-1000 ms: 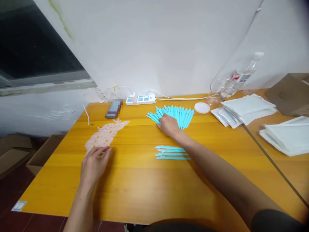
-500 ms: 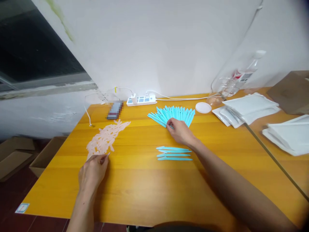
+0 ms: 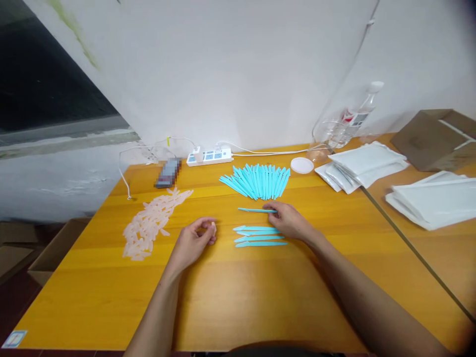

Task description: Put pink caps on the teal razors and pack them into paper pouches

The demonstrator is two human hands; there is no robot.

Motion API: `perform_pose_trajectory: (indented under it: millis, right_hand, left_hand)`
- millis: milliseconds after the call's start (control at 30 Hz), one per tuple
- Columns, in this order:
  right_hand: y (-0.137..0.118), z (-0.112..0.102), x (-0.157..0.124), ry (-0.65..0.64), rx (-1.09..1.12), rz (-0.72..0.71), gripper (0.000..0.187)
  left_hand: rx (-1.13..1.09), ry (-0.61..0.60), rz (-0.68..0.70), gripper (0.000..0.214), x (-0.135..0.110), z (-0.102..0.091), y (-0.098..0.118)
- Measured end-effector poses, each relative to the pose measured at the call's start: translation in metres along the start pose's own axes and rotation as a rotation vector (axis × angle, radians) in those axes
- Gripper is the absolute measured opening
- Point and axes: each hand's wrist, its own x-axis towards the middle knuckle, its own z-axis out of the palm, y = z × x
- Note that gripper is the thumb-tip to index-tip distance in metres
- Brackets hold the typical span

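My right hand (image 3: 288,218) is closed on the handle end of a blue eyebrow razor (image 3: 251,210), whose other end points left. Below it, several more blue razors (image 3: 260,244) lie side by side on the table. A fan of blue razors (image 3: 260,181) spreads out farther back. My left hand (image 3: 195,240) has its thumb and fingers pinched on a small pale pink blade cap (image 3: 213,228), mostly hidden by the fingertips. To the left of that hand is a loose pile of pale pink caps (image 3: 148,223).
A power strip (image 3: 210,156) and a phone (image 3: 168,172) sit along the wall. Toward the right are a round white lid (image 3: 302,165), a plastic bottle (image 3: 357,119), white packets (image 3: 368,161) and a cardboard box (image 3: 431,139). A seam (image 3: 401,233) crosses the table.
My left hand has moved right, away from the pink pile, with a cap. My right hand has drawn a blue razor from the fan toward me. The view has shifted slightly right.
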Motion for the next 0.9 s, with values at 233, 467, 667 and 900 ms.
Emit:
perform_pose_trajectory:
  millis: [233, 467, 667, 900]
  right_hand:
    - [0.003, 0.000, 0.000, -0.004, 0.035, -0.061, 0.038]
    - [0.004, 0.005, -0.004, 0.089, 0.177, -0.168, 0.037]
    - [-0.001, 0.009, -0.004, 0.078, 0.349, -0.257, 0.036]
    - [-0.007, 0.008, -0.008, 0.057, 0.448, -0.253, 0.033]
  left_hand:
    - [-0.279, 0.023, -0.001, 0.051, 0.029, 0.009, 0.003]
    - [-0.381, -0.016, -0.040, 0.047, 0.029, 0.020, -0.004]
    - [-0.310, 0.044, -0.034, 0.042, 0.029, 0.022, -0.006]
    - [-0.311, 0.033, -0.058, 0.041, 0.025, 0.026, -0.002]
